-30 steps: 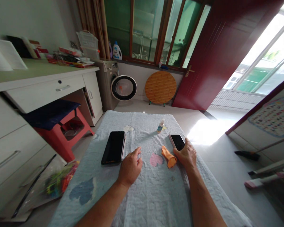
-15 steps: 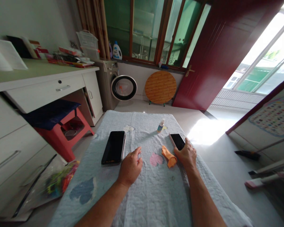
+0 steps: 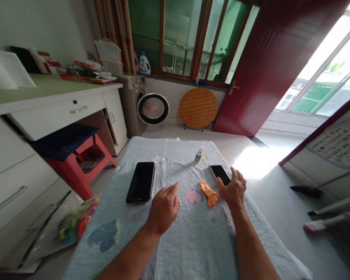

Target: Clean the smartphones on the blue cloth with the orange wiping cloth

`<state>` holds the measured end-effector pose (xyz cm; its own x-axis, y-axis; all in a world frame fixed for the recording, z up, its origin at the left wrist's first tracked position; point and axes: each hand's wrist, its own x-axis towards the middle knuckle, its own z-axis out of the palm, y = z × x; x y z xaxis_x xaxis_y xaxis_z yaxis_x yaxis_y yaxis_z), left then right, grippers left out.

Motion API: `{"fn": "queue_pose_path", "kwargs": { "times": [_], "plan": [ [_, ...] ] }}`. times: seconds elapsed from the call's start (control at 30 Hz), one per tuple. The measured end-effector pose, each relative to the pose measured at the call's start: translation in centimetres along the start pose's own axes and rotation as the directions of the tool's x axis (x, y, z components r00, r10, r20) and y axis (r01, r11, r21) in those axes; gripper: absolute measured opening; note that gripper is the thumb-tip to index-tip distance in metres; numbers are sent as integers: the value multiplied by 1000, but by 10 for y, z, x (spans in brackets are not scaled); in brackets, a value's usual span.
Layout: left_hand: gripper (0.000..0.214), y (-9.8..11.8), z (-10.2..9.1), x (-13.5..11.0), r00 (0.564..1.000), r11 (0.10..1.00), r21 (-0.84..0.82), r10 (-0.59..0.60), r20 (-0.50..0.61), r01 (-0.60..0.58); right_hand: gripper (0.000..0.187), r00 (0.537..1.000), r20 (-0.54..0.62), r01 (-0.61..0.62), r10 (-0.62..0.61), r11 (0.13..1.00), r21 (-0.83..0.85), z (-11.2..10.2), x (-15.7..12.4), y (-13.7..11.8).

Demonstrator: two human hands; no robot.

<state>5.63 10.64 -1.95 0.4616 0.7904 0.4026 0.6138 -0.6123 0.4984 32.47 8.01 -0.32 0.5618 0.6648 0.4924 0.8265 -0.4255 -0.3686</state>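
Observation:
A smartphone (image 3: 218, 174) with a dark screen and a pale edge lies face up at the right of the cloth-covered table. My right hand (image 3: 233, 188) is over its near right corner, fingers apart, the thumb close above the screen. Whether the thumb touches it I cannot tell. My left hand (image 3: 164, 205) hovers near the table's middle with the index finger stretched out and nothing held. Left of it lies a larger black phone or small tablet (image 3: 140, 182), screen up. An orange cloth (image 3: 209, 193) lies crumpled between the hands. Behind it stands a small spray bottle (image 3: 198, 156).
The table's light blue quilted cover (image 3: 186, 241) hangs over its edges. A red stool (image 3: 84, 163) and a white desk (image 3: 61, 105) stand at the left. Further back are an open washing machine door (image 3: 153, 109), a round wooden tabletop (image 3: 198, 107) and a dark red door (image 3: 268, 58).
My right hand has lifted off the smartphone and shifted slightly right, its fingers spreading. My left hand has moved a little to the right, its index finger straightening.

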Motion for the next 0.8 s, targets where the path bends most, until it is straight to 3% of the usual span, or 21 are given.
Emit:
{"fn": "queue_pose_path", "kwargs": {
  "times": [0.1,0.2,0.33,0.47,0.57,0.67,0.8],
  "plan": [
    [46,7,-8,-1,989,989,34,145,-31,-144,43,969,-59,245,-238,957,154,-3,-6,-12],
    [47,10,-14,-1,976,978,55,204,-72,-200,29,917,63,376,-394,906,196,-4,-15,-27],
    [46,9,-19,-1,965,973,77,227,-128,-219,19,878,310,357,-364,931,81,-3,-24,-39],
    [46,10,-21,-1,947,967,97,252,-200,-237,11,833,420,364,-359,928,72,0,-27,-41],
    [42,15,-25,-1,927,958,139,279,-250,-250,8,807,389,399,-444,896,196,2,-29,-45],
    [39,19,-31,-1,918,951,204,283,-277,-232,9,809,285,403,-515,837,369,6,-34,-53],
    [37,18,-46,4,908,947,289,241,-343,-142,6,802,241,395,-547,788,472,14,-41,-59]
  ]
}}
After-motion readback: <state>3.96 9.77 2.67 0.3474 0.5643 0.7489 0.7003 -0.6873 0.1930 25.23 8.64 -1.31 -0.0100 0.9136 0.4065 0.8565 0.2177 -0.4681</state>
